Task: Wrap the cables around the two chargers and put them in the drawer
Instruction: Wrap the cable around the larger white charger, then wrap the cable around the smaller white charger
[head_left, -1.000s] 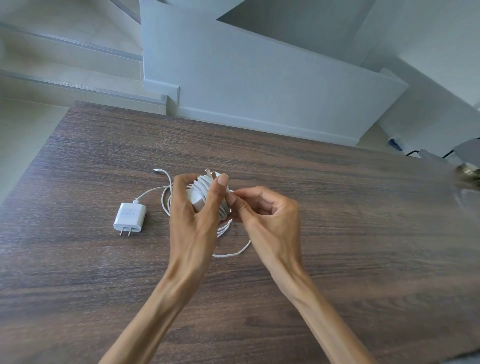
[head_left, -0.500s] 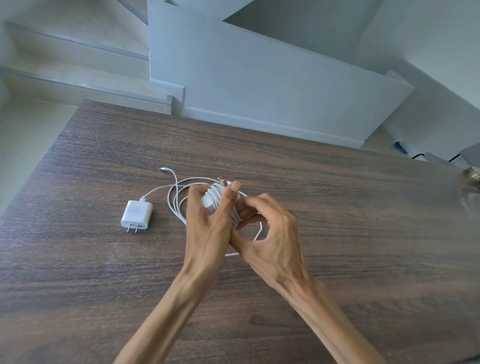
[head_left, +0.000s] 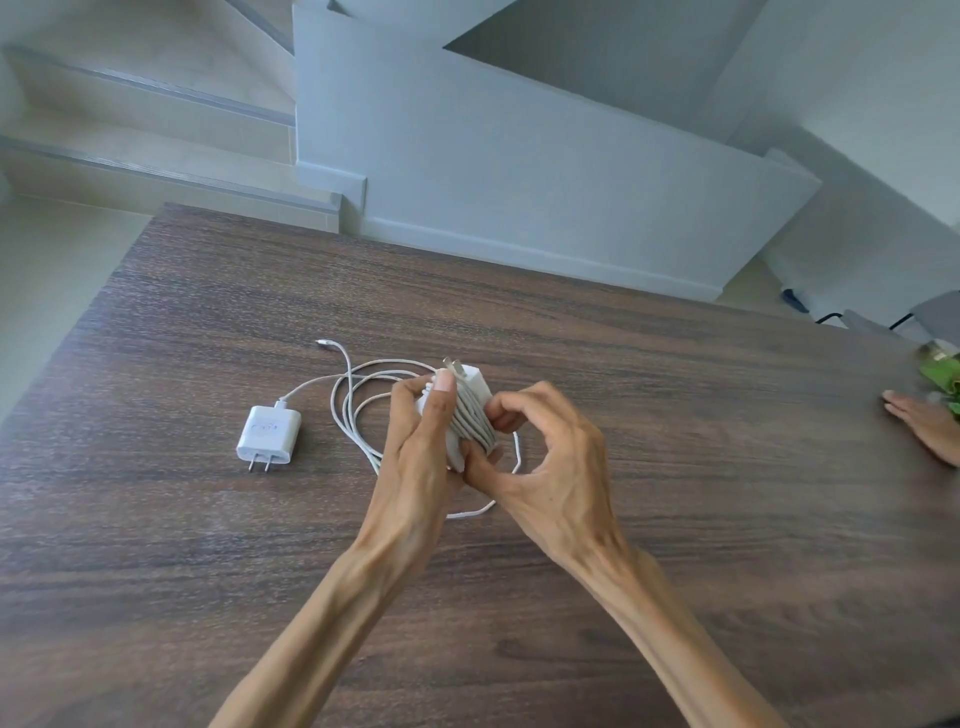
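White cable (head_left: 470, 415) is wound on the charger (head_left: 475, 382) gripped by the left hand (head_left: 415, 467) above the worktop (head_left: 727, 467) middle, right hand (head_left: 550, 467) fingers pinching the cable; slack could loosen the turns.

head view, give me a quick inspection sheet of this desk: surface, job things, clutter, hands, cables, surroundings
surface: dark wood-grain table, bare apart from the items below
job's things: held charger, prongs pointing away, cable coiled round its body; second charger lying flat on the table, prongs toward the camera, not wrapped
clutter: something green at the right edge, too cut off to identify
grippers: left hand grips the held charger; right hand pinches its cable at the wraps
cables: loose cable from the second charger, looped on the table, free plug end at the far left
surroundings: pale stairs and grey half wall behind; another person's hand resting on the table at right; no drawer in view
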